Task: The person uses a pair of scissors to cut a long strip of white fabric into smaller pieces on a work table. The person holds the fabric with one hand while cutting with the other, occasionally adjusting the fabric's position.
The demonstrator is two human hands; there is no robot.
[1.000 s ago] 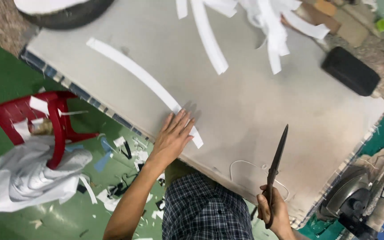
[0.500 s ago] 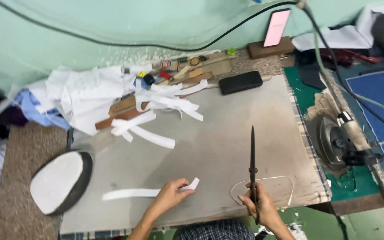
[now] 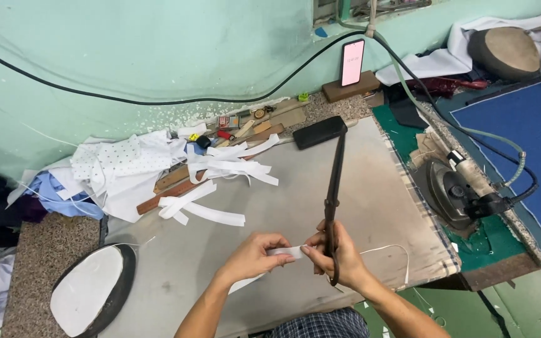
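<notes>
The left hand [image 3: 252, 253] pinches one end of a narrow white fabric strip [image 3: 286, 251], fingers closed on it above the grey padded table [image 3: 370, 188]. The right hand [image 3: 339, 256] touches the strip's other end while clasping long dark tailor's shears [image 3: 333, 194] (blades shut, pointing away).

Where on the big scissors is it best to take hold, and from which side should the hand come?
Take the scissors at the handle loops, the end near the person, where the right hand grips them now. Come from below, on the person's side: the long shut blades point up and away toward the wall. The left hand holds the white strip beside the loops, so approach from the right.
</notes>
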